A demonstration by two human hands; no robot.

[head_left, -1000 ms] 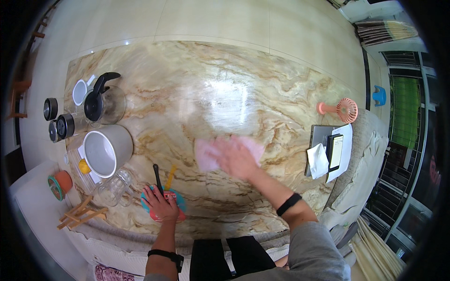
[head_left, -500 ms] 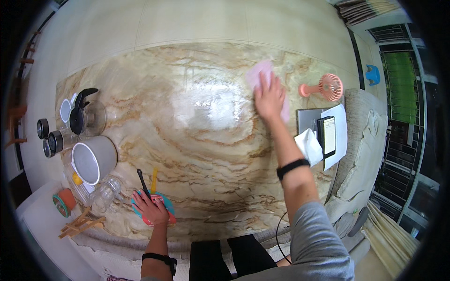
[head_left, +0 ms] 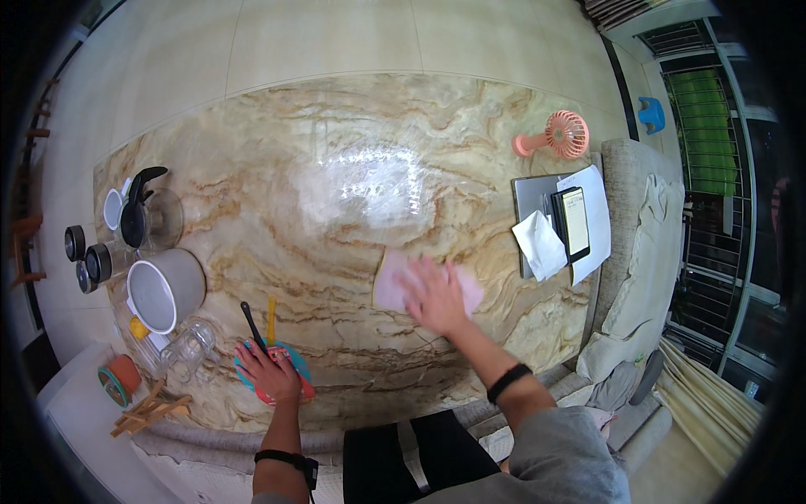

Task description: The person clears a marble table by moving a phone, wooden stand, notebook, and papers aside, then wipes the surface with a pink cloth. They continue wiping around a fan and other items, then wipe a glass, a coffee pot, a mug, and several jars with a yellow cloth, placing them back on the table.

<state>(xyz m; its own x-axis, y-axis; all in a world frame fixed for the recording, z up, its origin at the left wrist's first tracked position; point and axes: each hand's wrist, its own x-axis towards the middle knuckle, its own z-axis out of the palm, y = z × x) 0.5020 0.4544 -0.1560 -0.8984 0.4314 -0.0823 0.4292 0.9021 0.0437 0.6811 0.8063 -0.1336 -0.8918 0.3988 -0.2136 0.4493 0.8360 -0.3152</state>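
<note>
A pink cloth (head_left: 389, 281) lies on the marble-patterned table (head_left: 269, 185), right of the middle. My right hand (head_left: 435, 298) presses down on it with spread fingers, a little blurred by motion. At the near left my left hand (head_left: 270, 375) rests flat, fingers apart, over a turquoise round item (head_left: 299, 359) and a red item (head_left: 307, 391); their kinds are mostly hidden under the palm. Beside its fingers, a black handle (head_left: 251, 322) and a yellow handle (head_left: 271, 315) stick out toward the far side.
Left: a metal pot (head_left: 172, 290), a jug (head_left: 164, 214) with a black handle, black-lidded jars (head_left: 99, 262), clear glassware (head_left: 189, 349) and a wooden rack (head_left: 151, 409). Right: a pink handheld fan (head_left: 567, 134), a laptop (head_left: 527, 197), papers (head_left: 594, 218), a phone-like device (head_left: 575, 223) and a white packet (head_left: 539, 245).
My right hand has drawn the pink cloth from the far right of the table nearer and leftward. My left hand stays in place. The view has shifted slightly.
</note>
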